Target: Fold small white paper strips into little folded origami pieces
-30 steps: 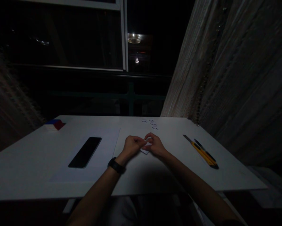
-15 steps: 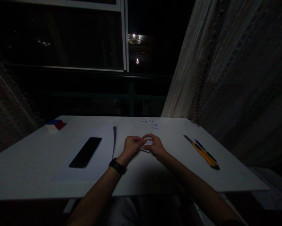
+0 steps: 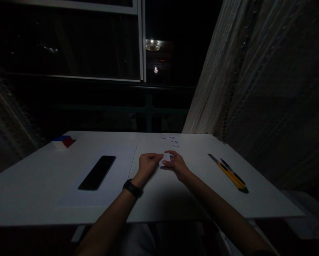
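A small white piece of paper [image 3: 165, 159] is held above the middle of the white table [image 3: 159, 209]. My right hand [image 3: 176, 164] grips it from the right, with the thumb on its near face and a finger along its far edge. At its left edge, the fingertips of my left hand [image 3: 148, 164] are pinched together on the paper. The left wrist wears a dark watch [image 3: 133, 188]. Beyond the hands lie several small paper pieces [image 3: 174, 141] with dark marks.
To the left, a black phone [image 3: 97, 173] rests on white paper sheets [image 3: 122, 170]. A red, white and blue cube [image 3: 63, 142] sits at the far left. On the right lie a yellow utility knife [image 3: 230, 176] and a dark pen [image 3: 232, 170]. Curtains [image 3: 209, 81] hang behind.
The small paper has been turned up and shows more of its white face. My left hand has drawn slightly left. The raised edge of the sheets under the phone now lies flat.
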### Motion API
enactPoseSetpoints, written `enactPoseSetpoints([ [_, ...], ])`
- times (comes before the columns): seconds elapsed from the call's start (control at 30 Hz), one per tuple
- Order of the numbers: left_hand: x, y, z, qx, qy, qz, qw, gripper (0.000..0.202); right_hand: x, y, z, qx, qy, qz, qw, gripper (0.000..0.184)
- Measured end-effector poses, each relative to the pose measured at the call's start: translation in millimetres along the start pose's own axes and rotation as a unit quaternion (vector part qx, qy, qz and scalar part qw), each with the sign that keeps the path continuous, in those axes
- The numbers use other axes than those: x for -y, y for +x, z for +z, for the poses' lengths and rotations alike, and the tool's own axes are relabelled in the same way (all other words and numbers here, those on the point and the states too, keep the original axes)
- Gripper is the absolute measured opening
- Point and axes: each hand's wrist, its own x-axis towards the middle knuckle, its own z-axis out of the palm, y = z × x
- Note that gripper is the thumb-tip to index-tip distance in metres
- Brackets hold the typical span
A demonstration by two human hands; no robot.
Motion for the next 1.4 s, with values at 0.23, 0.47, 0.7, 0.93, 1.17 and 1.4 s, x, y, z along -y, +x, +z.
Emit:
enactPoseSetpoints([
  [0.23,-4.5,-2.8,3.1,-0.038,-0.057,-0.022,0.997,0.032,-13.2,-4.7,13.8,0.033,0.098,0.015,0.995,0.052],
  [0.47,-5.8,-4.0,4.7,0.013,-0.100,-0.041,0.994,0.029,-12.0,-4.8,14.2,-0.027,0.049,-0.015,0.998,0.048],
  [0.7,-7.0,-3.9,1.3,0.047,-0.099,-0.062,0.992,0.033,-6.8,-6.0,13.2,0.003,0.007,-0.042,0.999,0.045],
  [0.93,-8.1,-2.7,-1.2,0.061,-0.089,-0.066,0.992,0.032,-0.8,-4.2,7.0,0.030,-0.018,-0.047,0.998,0.049],
  [1.17,-8.0,-3.1,-1.8,0.060,-0.071,-0.068,0.993,0.031,-1.1,-0.1,3.5,0.029,-0.031,-0.049,0.998,0.052],
  [1.4,-8.3,-2.8,-1.5,0.056,-0.070,-0.068,0.994,0.033,-0.8,-2.7,5.1,0.041,-0.088,-0.062,0.993,0.057],
])
